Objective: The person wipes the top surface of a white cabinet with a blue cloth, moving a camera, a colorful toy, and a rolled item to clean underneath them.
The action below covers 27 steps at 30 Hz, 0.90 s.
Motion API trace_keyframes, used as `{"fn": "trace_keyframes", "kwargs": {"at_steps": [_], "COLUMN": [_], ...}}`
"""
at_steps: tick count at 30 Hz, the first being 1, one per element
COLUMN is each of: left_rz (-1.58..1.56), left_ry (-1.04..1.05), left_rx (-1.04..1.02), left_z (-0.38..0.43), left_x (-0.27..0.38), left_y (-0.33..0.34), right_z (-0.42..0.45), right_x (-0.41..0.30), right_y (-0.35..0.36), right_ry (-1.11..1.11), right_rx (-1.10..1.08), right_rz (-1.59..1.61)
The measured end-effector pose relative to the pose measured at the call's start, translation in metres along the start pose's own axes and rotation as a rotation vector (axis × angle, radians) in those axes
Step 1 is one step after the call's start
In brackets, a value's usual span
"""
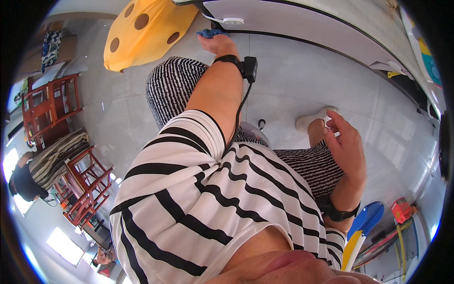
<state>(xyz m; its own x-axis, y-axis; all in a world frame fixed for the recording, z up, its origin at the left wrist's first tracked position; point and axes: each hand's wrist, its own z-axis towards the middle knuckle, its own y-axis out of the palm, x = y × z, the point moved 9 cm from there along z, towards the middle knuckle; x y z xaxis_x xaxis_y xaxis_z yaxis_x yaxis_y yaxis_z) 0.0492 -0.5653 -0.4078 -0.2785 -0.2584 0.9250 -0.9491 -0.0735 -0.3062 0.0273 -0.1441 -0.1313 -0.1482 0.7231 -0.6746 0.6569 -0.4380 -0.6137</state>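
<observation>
My left hand point(217, 43) reaches forward, closed on a crumpled blue cloth point(212, 33) near the floor. The cloth is beside the lower corner of a low cabinet point(301, 26) with a pale front and dark edging. A white safety latch point(233, 21) is fixed to that front just above the cloth. My right hand point(345, 143) hangs in the air over my right knee, its fingers loosely bent and apart, with nothing seen in it. Below it, a light-coloured shoe point(314, 119) rests on the grey tiled floor point(283, 99).
A yellow cover with brown dots point(142, 39) stands left of the cabinet. Reddish wooden chairs point(53, 101) and a person in dark clothing point(26, 181) are at far left; another person point(103, 256) is farther back. Blue-and-yellow plastic point(361, 227) and a red box point(402, 210) are at right.
</observation>
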Motion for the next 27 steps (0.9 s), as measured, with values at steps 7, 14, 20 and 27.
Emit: {"fn": "trace_keyframes", "kwargs": {"at_steps": [7,14,20,27], "left_rz": [0.442,0.675,0.456,0.312], "left_ry": [0.022,0.037,0.048,0.512], "left_rx": [-0.651,-0.704,-0.268,-0.367], "left_z": [-0.023,-0.089,-0.037,-0.025], "left_x": [-0.031,-0.03,0.039,0.042], "left_y": [0.043,0.03,-0.021,0.002], "right_z": [0.005,0.015,0.013,0.011], "right_x": [0.002,0.012,0.026,0.04], "right_y": [0.009,0.01,0.016,0.021], "right_ry": [0.008,0.01,0.082,0.147], "right_rx": [-0.037,-0.028,-0.081,-0.115], "right_rz": [-0.025,-0.063,-0.093,-0.127]}}
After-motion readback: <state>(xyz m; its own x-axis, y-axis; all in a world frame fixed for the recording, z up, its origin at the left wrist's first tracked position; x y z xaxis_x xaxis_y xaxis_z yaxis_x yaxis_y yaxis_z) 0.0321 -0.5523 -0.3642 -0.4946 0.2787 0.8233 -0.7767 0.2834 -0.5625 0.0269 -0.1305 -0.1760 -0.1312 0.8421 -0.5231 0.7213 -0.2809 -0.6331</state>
